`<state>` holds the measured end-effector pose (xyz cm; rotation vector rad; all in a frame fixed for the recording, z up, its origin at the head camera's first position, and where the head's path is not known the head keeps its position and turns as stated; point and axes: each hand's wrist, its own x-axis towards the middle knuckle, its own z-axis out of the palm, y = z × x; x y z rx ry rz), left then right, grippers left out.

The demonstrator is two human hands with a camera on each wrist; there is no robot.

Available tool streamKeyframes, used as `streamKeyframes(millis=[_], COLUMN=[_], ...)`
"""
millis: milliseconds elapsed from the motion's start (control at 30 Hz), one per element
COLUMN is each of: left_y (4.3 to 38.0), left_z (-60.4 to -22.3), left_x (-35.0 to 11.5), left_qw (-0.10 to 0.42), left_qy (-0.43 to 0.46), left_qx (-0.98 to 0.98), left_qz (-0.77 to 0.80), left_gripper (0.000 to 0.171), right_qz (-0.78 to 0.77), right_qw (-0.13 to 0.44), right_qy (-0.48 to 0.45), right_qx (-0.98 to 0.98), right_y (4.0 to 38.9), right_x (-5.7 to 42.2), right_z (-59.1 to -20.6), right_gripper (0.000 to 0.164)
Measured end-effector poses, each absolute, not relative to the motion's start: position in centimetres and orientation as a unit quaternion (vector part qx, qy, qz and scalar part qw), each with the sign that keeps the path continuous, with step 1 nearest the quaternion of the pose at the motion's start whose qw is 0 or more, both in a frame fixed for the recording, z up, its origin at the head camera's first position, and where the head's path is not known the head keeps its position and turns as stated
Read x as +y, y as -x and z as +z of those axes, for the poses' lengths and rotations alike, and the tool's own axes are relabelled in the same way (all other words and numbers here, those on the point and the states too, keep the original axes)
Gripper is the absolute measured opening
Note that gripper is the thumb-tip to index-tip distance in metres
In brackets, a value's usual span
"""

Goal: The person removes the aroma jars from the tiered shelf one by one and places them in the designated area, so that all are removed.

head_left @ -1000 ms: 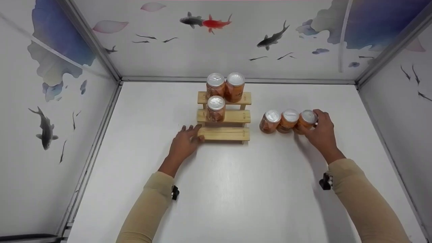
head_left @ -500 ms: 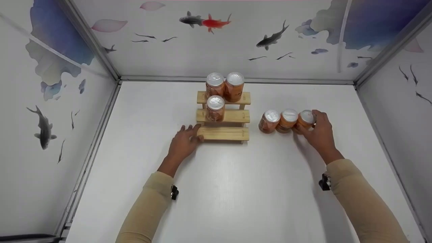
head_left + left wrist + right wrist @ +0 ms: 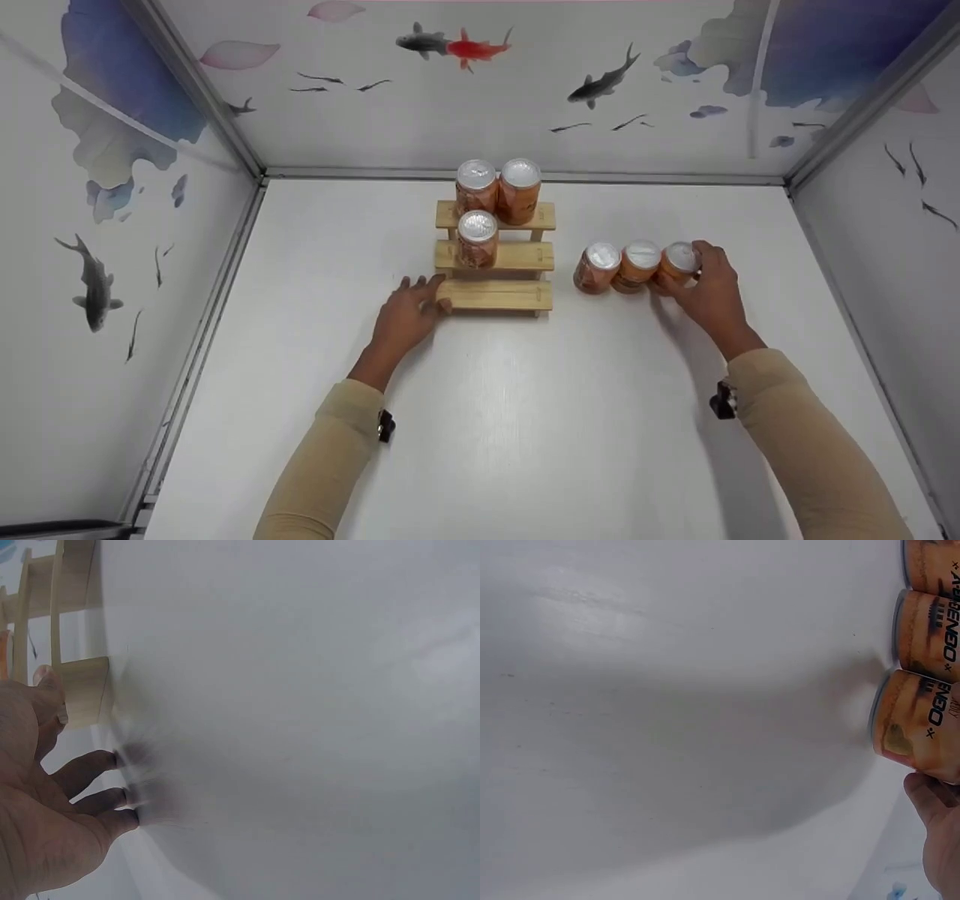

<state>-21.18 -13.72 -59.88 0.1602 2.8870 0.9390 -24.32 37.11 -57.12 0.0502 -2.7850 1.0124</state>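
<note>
A three-step wooden rack stands on the table, its lowest step nearest me. My left hand pinches the left end of that step between thumb and forefinger; the other fingertips reach down to the tabletop. To the right of the rack, three orange cans with silver lids stand side by side in a row. My right hand holds the rightmost can, thumb on the near side and fingers around its right. The middle can and the left can stand close against each other.
On the rack's top step stand two more cans, a left one and a right one. Another can is on the left of the middle step. Printed wall panels enclose the white table at the back and sides.
The view has shifted very slightly. Both hands keep their places, the left at the rack and the right at the rightmost can; the cans stay where they were.
</note>
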Motion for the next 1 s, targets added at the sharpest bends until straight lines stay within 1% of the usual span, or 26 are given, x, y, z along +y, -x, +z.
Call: streamKeyframes(millis=[300, 533, 700, 1000], left_y=[21.2, 21.1, 21.3, 21.2], left_z=[-59.9, -59.8, -59.6, -59.9], left_x=[-13.7, -13.8, -13.9, -13.7], left_qw=[0.043, 0.042, 0.049, 0.061], left_qy=[-0.060, -0.057, -0.050, -0.042], left_qx=[0.946, 0.948, 0.947, 0.948], left_qz=[0.315, 0.311, 0.313, 0.309], left_gripper=[0.062, 0.065, 0.067, 0.065], right_qz=[0.309, 0.300, 0.304, 0.277], right_qw=[0.086, 0.117, 0.134, 0.124], right_qy=[-0.024, -0.054, -0.077, -0.105], right_qx=[-0.947, -0.945, -0.940, -0.947], right_y=[24.0, 24.0, 24.2, 24.2], right_x=[37.5, 37.6, 36.3, 32.8], right_z=[-56.2, -55.4, -54.3, -53.1], right_gripper=[0.088, 0.080, 0.076, 0.077])
